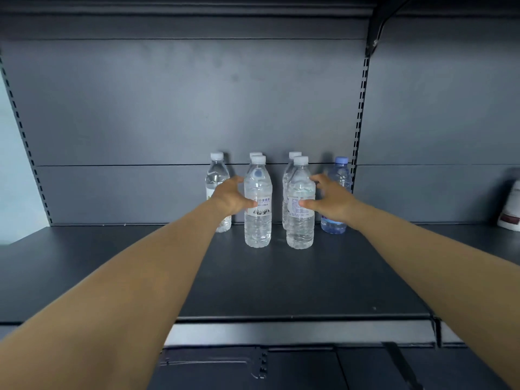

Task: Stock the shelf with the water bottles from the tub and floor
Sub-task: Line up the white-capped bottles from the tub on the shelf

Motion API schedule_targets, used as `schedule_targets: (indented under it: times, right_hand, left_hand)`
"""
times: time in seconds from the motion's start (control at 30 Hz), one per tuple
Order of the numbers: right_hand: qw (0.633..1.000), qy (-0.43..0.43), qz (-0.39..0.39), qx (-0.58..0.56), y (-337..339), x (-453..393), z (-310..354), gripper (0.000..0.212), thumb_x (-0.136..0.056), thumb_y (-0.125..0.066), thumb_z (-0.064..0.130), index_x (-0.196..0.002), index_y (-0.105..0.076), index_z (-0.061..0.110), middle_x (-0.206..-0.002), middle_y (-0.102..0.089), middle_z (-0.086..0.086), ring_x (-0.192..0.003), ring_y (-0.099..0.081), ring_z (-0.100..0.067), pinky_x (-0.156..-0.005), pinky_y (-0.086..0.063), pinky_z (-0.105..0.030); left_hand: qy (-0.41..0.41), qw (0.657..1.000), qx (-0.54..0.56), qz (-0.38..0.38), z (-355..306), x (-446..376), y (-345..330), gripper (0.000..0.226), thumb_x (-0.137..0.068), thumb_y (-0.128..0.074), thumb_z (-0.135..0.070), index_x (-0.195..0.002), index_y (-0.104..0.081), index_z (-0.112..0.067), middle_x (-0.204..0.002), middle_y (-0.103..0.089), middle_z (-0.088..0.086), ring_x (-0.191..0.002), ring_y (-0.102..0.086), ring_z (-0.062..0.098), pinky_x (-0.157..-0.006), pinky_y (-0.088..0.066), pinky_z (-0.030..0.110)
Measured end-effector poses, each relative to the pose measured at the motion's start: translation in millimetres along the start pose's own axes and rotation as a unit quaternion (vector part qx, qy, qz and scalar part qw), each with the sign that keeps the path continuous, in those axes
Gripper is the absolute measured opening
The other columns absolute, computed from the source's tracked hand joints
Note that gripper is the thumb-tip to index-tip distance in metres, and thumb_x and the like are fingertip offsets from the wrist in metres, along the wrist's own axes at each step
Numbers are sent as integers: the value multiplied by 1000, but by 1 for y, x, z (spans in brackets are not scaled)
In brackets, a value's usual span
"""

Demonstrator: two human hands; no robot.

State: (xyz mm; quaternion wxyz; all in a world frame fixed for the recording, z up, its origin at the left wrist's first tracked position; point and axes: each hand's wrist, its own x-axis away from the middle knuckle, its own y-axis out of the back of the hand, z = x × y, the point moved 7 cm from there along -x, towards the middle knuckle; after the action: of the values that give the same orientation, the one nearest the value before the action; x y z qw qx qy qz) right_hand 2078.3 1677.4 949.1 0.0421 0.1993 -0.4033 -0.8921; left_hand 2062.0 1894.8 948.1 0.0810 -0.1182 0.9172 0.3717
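Several water bottles stand on the dark shelf near its back panel. My left hand is closed around the left side of the front left clear bottle, thumb on its label. My right hand holds the front right clear bottle from the right, thumb across its label. Both held bottles stand upright on the shelf. Behind each one, a white cap of another clear bottle shows. A clear bottle stands at the back left, and a blue-tinted bottle at the back right.
A white package leans at the far right of the shelf. A slotted upright runs down the back panel just right of the bottles. The upper shelf's edge hangs overhead. A lower shelf shows below the front lip.
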Motion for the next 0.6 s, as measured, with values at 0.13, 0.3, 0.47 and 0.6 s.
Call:
schedule_targets:
  times: [0.13,0.3,0.47,0.6]
  right_hand:
    - [996,10,1,84,5,52,33,75,-83,-67,33,-144,-27,18,-149,-34,-5,-133,-38,-25,-101,-35,-31]
    - [971,5,5,237,-2,141,77,89,-75,-70,50,-146,-24,21,-152,-27,-7,-140,-22,-29,-110,-30,-45]
    - [963,-9,16,269,-35,242,112,92,-74,-69,54,-147,-21,25,-153,-23,-4,-141,-16,-27,-111,-26,-53]
    - [969,-13,37,244,-75,303,119,90,-75,-68,53,-147,-21,27,-155,-19,-3,-144,-10,-22,-114,-22,-52]
  left_hand:
    - [-83,971,-224,30,-11,59,28,75,-80,-70,-26,-143,-31,-19,-143,-40,9,-130,-41,27,-104,-37,35]
    - [-109,913,-392,35,6,143,62,87,-77,-70,-43,-147,-22,-22,-146,-32,7,-135,-30,28,-106,-35,42]
    - [-141,905,-398,55,36,242,86,89,-75,-70,-48,-146,-23,-23,-148,-28,9,-137,-26,29,-107,-32,44]
    - [-146,914,-371,79,75,307,86,89,-75,-70,-46,-147,-23,-23,-151,-25,7,-139,-22,28,-109,-30,46]
